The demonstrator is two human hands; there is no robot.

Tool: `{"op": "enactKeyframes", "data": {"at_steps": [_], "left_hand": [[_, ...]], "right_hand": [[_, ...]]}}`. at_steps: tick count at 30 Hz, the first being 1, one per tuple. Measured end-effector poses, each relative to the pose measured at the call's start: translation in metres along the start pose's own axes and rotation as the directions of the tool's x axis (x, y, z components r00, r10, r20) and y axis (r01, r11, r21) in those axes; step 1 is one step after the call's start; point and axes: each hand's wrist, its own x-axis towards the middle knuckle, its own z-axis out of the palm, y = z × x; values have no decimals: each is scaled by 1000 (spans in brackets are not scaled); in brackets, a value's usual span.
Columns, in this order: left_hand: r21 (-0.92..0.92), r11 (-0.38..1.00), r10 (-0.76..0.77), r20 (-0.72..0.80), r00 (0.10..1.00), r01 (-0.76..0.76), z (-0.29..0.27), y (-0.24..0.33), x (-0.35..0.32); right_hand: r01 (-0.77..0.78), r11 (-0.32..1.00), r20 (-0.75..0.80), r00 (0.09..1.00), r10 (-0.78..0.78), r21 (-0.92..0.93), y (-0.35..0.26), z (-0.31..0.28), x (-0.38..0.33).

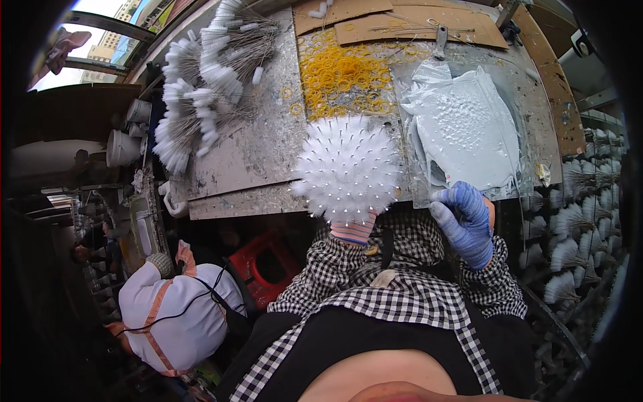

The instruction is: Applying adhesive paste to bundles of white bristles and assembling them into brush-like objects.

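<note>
— Gripping what, at the counter's near edge?

— The left hand is clenched around a round bundle of white-tipped wire stems. The gloved right hand rests on a clear tray of white paste at the near right corner; whether it grasps the rim cannot be told.

— And the scratched grey surface?

— Yellow rubber rings lie mid-counter, more coated stems along the far left edge, cardboard along the far edge. Another person in white crouches below left.
</note>
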Motion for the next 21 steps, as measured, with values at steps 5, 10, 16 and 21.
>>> {"op": "enactKeyframes", "data": {"at_steps": [5, 10, 16, 21], "left_hand": [[-125, 991, -24, 112, 993, 38, -11, 7, -2], [-226, 972, 11, 339, 941, 70, -66, 35, 6], [-127, 990, 110, 396, 912, -65, -45, 67, 9], [-69, 990, 142, 438, 888, -124, -34, 84, 13]], "right_hand": [[7, 1000, 2, 1000, -7, -6, 2, 3, -2], [4, 1000, 20, 1000, -4, 3, 1, 6, -5], [-8, 999, 52, 999, 5, 46, 5, 13, -5], [25, 999, 66, 997, -27, 37, 2, 13, -5]]}}
